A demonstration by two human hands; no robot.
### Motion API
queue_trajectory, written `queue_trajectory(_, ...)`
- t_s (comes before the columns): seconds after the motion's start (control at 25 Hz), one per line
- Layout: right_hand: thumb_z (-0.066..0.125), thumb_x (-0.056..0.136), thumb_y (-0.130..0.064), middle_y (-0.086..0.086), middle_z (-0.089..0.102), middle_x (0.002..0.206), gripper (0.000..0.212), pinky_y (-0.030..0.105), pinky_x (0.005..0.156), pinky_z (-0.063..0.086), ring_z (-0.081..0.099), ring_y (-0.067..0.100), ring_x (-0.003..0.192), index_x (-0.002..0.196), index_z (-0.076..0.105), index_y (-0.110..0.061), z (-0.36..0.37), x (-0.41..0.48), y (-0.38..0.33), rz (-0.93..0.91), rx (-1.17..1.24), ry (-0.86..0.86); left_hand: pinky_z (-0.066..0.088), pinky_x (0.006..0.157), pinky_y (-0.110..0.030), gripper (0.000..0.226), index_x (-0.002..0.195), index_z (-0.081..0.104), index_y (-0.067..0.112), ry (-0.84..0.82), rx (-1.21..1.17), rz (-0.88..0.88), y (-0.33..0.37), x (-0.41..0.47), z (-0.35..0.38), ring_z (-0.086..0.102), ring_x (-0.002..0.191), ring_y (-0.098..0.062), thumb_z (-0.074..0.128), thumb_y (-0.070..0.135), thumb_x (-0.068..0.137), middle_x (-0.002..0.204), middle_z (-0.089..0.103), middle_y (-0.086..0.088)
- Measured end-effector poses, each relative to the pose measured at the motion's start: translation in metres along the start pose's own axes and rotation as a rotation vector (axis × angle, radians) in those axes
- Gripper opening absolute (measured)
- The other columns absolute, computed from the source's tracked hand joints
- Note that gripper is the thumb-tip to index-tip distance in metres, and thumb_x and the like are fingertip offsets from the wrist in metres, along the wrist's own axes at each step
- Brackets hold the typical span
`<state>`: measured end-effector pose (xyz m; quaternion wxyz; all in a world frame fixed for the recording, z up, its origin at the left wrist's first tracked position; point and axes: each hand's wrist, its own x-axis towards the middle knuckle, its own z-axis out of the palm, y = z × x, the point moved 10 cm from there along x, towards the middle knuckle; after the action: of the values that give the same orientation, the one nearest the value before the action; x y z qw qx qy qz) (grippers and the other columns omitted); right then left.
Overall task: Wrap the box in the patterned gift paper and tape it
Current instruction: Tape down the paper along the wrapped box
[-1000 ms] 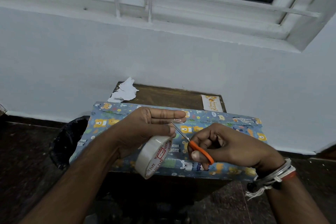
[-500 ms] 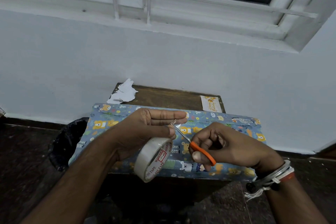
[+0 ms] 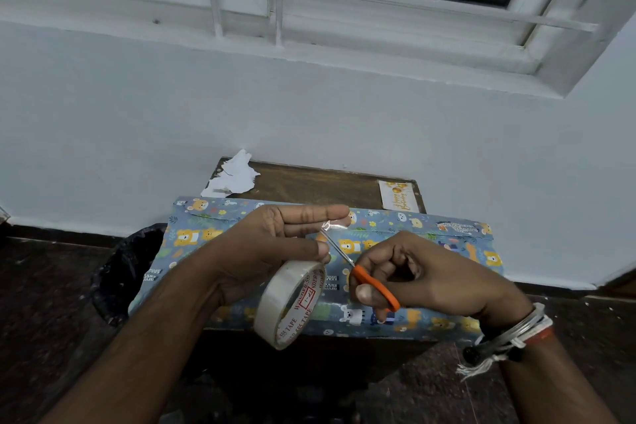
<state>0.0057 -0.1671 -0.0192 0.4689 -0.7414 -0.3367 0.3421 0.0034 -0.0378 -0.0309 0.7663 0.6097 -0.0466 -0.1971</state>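
Note:
A long box (image 3: 430, 244) covered in blue gift paper with bears lies across a small wooden table (image 3: 309, 184). Above it my left hand (image 3: 272, 251) holds a roll of clear tape (image 3: 290, 303), with a short strip of tape stretched to its straight fingertips. My right hand (image 3: 423, 275) grips orange-handled scissors (image 3: 373, 287), and their blades point up-left at the tape strip.
Torn white paper scraps (image 3: 232, 175) lie at the table's back left corner, and a small greeting card (image 3: 399, 196) at the back right. A black bin (image 3: 127, 272) stands left of the table. A white wall and a window rise behind it.
Both hands stay almost where they were. The tape roll has dropped slightly lower, and the scissors remain at the tape strip.

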Motion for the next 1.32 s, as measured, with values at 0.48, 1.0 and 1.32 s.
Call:
queue_trajectory(0.48,0.089,0.076,-0.041,-0.012,0.07,0.082,0.025,0.021,0.065,0.045,0.059,0.002,0.069,0.094,0.073,-0.037,-0.048,-0.006,0.001,0.154,-0.619,0.626,0.06,0.078,-0.021,0.062,0.135,0.063,0.024,0.099,-0.017,0.116,0.015,-0.003,-0.019,0.072,0.095,-0.006,0.062,-0.014,0.086,0.133,0.069,0.01)
queue_trajectory(1.0,0.074,0.094,-0.028,0.0,0.079,0.087,0.012,0.032,0.086,0.062,0.075,0.013,0.089,0.105,0.076,-0.023,-0.051,0.008,-0.003,0.088,0.05,0.907,0.059,0.082,-0.033,0.083,0.141,0.054,0.037,0.074,-0.035,0.191,0.016,0.005,-0.012,0.071,0.104,-0.013,0.076,-0.011,0.077,0.135,0.068,0.007)
queue_trajectory(1.32,0.079,0.084,-0.004,0.019,0.077,0.089,0.021,0.026,0.078,0.063,0.074,0.024,0.082,0.103,0.07,0.001,-0.053,0.01,0.016,-0.013,0.714,0.954,0.056,0.081,-0.038,0.083,0.145,0.048,0.039,0.045,0.027,0.18,0.015,0.018,0.012,0.07,0.078,-0.016,0.064,-0.019,0.087,0.136,0.066,0.012)
